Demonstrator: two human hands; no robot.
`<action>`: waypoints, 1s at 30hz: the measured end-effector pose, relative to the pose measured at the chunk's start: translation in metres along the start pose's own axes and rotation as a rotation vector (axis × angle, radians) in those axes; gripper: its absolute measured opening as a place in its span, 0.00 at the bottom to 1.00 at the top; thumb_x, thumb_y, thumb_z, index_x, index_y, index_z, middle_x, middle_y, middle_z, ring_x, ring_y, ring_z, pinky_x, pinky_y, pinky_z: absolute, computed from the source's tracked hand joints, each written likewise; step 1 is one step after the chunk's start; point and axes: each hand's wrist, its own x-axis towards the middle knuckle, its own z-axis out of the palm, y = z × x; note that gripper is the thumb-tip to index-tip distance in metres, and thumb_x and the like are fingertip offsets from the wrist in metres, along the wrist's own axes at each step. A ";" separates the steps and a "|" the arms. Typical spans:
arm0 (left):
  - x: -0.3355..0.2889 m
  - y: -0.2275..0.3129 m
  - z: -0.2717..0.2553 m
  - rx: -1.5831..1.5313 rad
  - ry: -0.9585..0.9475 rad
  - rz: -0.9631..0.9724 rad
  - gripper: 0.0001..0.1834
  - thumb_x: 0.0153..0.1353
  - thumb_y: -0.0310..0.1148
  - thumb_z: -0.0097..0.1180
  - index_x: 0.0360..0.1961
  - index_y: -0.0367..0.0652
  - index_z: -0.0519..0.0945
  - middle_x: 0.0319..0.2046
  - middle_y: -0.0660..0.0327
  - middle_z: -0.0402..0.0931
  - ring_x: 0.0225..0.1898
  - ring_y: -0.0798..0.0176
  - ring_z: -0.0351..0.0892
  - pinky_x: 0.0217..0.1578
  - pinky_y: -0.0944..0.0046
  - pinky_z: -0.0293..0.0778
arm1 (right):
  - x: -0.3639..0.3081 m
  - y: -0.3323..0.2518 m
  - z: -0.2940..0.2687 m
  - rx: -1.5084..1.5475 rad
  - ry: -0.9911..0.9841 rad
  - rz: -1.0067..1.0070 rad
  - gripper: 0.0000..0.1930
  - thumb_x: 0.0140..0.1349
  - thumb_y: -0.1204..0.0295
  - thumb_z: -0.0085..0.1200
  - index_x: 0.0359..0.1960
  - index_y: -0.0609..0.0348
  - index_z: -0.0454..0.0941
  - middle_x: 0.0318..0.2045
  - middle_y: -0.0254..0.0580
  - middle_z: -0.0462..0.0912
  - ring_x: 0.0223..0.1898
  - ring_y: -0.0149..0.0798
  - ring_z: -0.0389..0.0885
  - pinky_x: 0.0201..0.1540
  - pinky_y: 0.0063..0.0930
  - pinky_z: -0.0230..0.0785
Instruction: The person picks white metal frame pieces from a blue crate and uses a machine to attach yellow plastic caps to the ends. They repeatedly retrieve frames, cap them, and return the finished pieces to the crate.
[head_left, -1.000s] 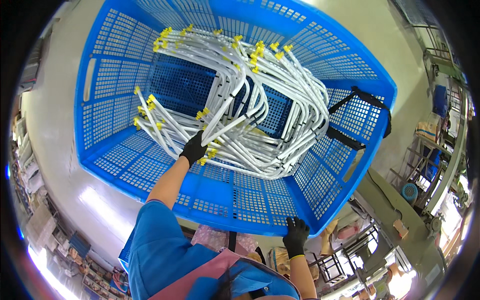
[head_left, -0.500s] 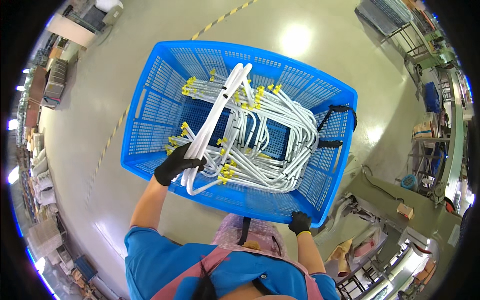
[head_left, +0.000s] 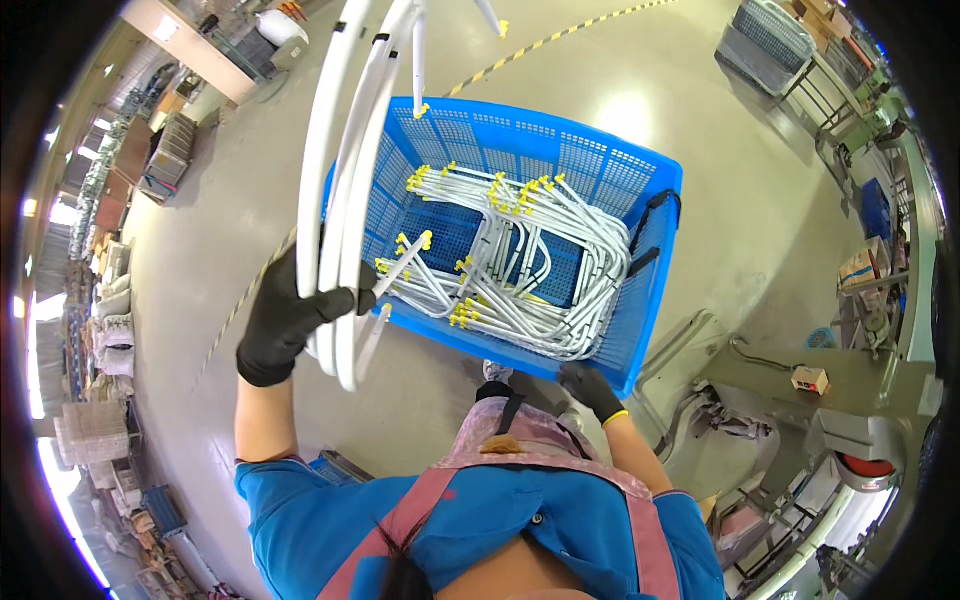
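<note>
Several long white bent tubes [head_left: 345, 200] are held up in the left hand [head_left: 285, 320], which wears a black glove. The fingers are closed tight around the bundle, in the left middle of the frame. The tubes are thin, smooth and shiny, and they curve like big loops. They reach from the hand up to the top edge of the frame, where one end shows a small yellow cap [head_left: 503, 29]. More white tubes [head_left: 520, 270] lie piled in a big blue basket [head_left: 610, 170] in the middle of the frame. These tubes also have little yellow caps on their ends, and they are bent into U shapes that lie over each other. The basket has walls full of small holes and sits on the shiny grey floor [head_left: 660, 90]. The right hand [head_left: 592, 388], also in a black glove, rests on the near rim of the basket, low and right of the middle. Its fingers curl over the rim. The person wears a blue shirt [head_left: 500, 520] with a pink apron over it.
</note>
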 end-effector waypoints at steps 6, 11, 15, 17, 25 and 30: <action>-0.127 0.005 0.109 -0.146 -0.142 -0.103 0.33 0.42 0.33 0.68 0.49 0.31 0.70 0.33 0.51 0.79 0.32 0.58 0.80 0.37 0.59 0.77 | -0.038 -0.129 -0.133 0.517 0.019 -0.456 0.23 0.68 0.57 0.44 0.58 0.59 0.68 0.47 0.45 0.79 0.52 0.39 0.76 0.53 0.30 0.68; -0.207 -0.005 0.174 -0.246 -0.370 -0.223 0.32 0.48 0.32 0.65 0.53 0.31 0.69 0.36 0.50 0.79 0.37 0.57 0.80 0.42 0.57 0.75 | -0.088 -0.229 -0.190 1.174 0.003 -0.348 0.43 0.62 0.36 0.33 0.67 0.56 0.48 0.58 0.50 0.68 0.59 0.49 0.68 0.60 0.41 0.60; -0.244 -0.016 0.195 -0.180 -0.588 -0.255 0.36 0.54 0.37 0.61 0.61 0.34 0.62 0.47 0.52 0.73 0.48 0.60 0.75 0.50 0.60 0.70 | -0.121 -0.234 -0.215 1.710 -0.012 -0.446 0.41 0.59 0.36 0.40 0.58 0.63 0.64 0.57 0.57 0.69 0.57 0.51 0.70 0.59 0.45 0.64; -0.258 -0.024 0.202 -0.114 -0.697 -0.303 0.41 0.57 0.43 0.59 0.65 0.36 0.55 0.57 0.53 0.66 0.58 0.60 0.67 0.57 0.61 0.63 | -0.144 -0.223 -0.222 1.891 0.094 -0.413 0.38 0.60 0.38 0.43 0.52 0.65 0.71 0.53 0.54 0.74 0.52 0.49 0.75 0.55 0.45 0.68; -0.352 -0.099 0.199 -0.255 -0.615 -0.358 0.38 0.53 0.38 0.64 0.62 0.37 0.62 0.56 0.55 0.68 0.57 0.63 0.65 0.58 0.63 0.59 | -0.227 -0.238 -0.173 1.969 -0.089 -0.559 0.31 0.62 0.43 0.45 0.47 0.63 0.72 0.44 0.51 0.79 0.41 0.46 0.80 0.44 0.40 0.74; -0.437 -0.166 0.190 0.426 -0.072 -0.047 0.39 0.45 0.45 0.67 0.57 0.39 0.67 0.47 0.45 0.74 0.49 0.46 0.75 0.47 0.54 0.70 | -0.276 -0.268 -0.112 1.886 -0.073 -0.457 0.29 0.63 0.47 0.44 0.51 0.62 0.72 0.50 0.55 0.75 0.50 0.51 0.76 0.51 0.44 0.71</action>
